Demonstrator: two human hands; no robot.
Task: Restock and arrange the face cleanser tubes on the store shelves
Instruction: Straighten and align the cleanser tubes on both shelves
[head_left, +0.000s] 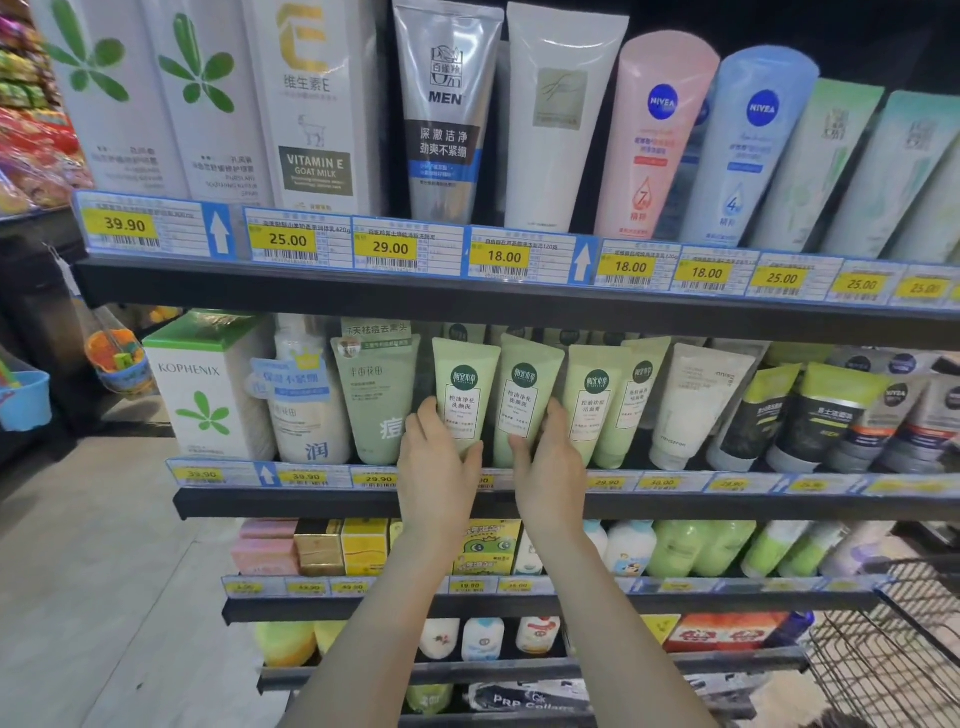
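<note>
Two pale green cleanser tubes stand side by side on the second shelf (519, 501). My left hand (436, 457) grips the base of the left tube (464, 387), fingers behind it and thumb in front. My right hand (553, 457) grips the base of the right tube (524, 395) the same way. Both tubes stand nearly upright, caps down, hidden behind my hands. More tubes of the same brand (597, 400) stand just to the right, and a darker green tube (376, 400) to the left.
The upper shelf (363, 283) holds tall tubes and boxes above blue price tags. White and black tubes (810, 410) fill the second shelf's right side. Lower shelves carry boxes and bottles. A wire shopping cart (893, 649) stands at lower right. Floor lies at left.
</note>
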